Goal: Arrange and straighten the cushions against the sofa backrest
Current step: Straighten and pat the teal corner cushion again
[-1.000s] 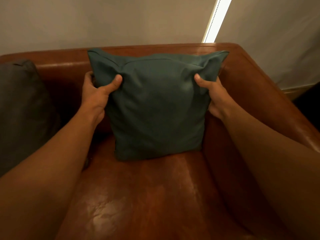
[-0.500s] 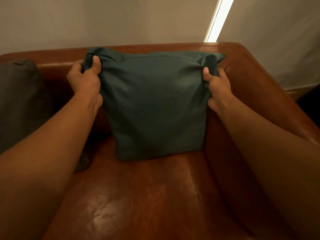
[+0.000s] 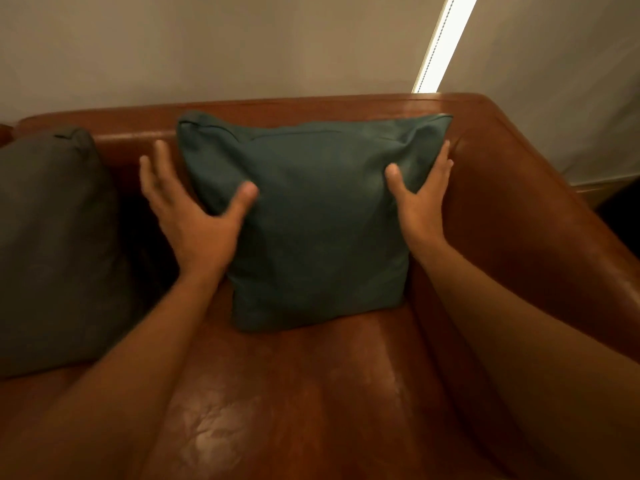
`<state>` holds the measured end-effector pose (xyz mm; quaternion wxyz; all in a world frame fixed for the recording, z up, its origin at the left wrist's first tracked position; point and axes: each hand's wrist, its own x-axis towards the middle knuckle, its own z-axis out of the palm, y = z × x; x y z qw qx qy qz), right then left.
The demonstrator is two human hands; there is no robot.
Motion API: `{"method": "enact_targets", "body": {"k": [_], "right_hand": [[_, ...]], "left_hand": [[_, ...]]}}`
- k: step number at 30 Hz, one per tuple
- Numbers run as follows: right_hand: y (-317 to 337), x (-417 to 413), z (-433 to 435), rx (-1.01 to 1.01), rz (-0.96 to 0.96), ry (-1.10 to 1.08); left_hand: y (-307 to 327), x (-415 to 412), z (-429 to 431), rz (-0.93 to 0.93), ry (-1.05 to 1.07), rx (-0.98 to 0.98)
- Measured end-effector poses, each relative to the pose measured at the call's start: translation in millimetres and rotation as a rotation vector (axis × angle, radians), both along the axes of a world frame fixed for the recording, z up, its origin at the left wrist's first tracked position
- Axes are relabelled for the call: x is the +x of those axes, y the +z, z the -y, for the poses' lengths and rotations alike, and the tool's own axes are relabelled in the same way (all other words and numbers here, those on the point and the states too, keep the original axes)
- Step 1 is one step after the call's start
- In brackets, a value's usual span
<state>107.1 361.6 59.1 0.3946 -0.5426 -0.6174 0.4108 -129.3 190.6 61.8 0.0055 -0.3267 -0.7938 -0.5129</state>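
Observation:
A teal square cushion (image 3: 318, 216) stands upright on the seat of a brown leather sofa, leaning on the backrest (image 3: 131, 140) in the right corner. My left hand (image 3: 194, 216) is spread at the cushion's left edge, thumb on its front, fingers apart and gripping nothing. Along the cushion's right edge lies my right hand (image 3: 420, 202), fingers flat between cushion and armrest, thumb on the front face. A dark grey cushion (image 3: 52, 244) leans on the backrest at the far left.
The sofa's right armrest (image 3: 540, 244) runs down the right side, close to my right forearm. The glossy seat (image 3: 311, 393) lies bare in front of the teal cushion. Behind the sofa hang pale blinds with a bright gap (image 3: 440, 46).
Both hands have let go of the teal cushion's top corners and slid down its sides with fingers spread. The cushion now sits squarer against the backrest.

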Motion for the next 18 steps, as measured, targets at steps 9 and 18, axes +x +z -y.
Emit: {"method": "enact_targets", "body": {"k": [9, 18], "right_hand": [[-19.3, 0.3, 47.1, 0.345, 0.737, 0.340], [7.7, -11.6, 46.0, 0.134, 1.014, 0.449]], "left_hand": [[-22.3, 29.5, -6.1, -0.636, -0.339, -0.653], [-7.7, 25.8, -8.7, -0.546, -0.411, -0.770]]}}
